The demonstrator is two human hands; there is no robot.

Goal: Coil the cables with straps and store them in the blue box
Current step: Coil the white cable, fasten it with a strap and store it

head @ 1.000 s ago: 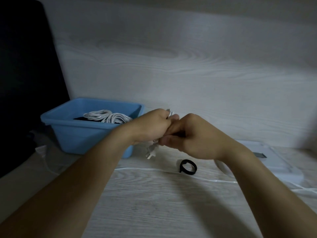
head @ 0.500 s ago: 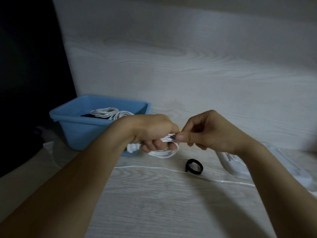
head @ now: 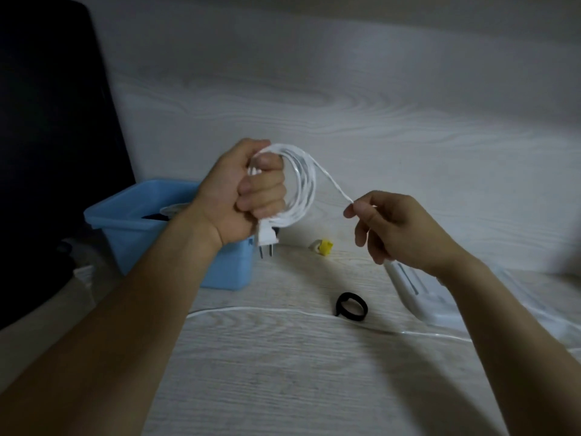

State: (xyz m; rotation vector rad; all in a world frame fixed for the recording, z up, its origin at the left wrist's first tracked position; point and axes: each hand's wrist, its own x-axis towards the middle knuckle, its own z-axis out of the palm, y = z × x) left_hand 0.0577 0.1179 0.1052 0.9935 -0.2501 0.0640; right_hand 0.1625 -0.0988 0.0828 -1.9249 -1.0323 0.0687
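Observation:
My left hand (head: 242, 196) grips a coil of white cable (head: 303, 187) held upright above the table, with its two-pin plug (head: 266, 239) hanging below the fist. A loose strand runs from the coil down to my right hand (head: 396, 228), which pinches it between thumb and forefinger. The blue box (head: 151, 234) stands behind my left forearm, with coiled cables partly visible inside. A black strap loop (head: 351, 307) lies on the table below my right hand. More white cable (head: 283, 311) trails across the tabletop.
A small yellow and white object (head: 323, 247) lies by the wall right of the box. A white flat device (head: 418, 291) sits at the right under my right forearm. A dark screen (head: 47, 152) fills the left side. The wall stands close behind.
My left hand has lifted the coil higher and turned it upright. My right hand has moved apart to the right, drawing a strand out from the coil.

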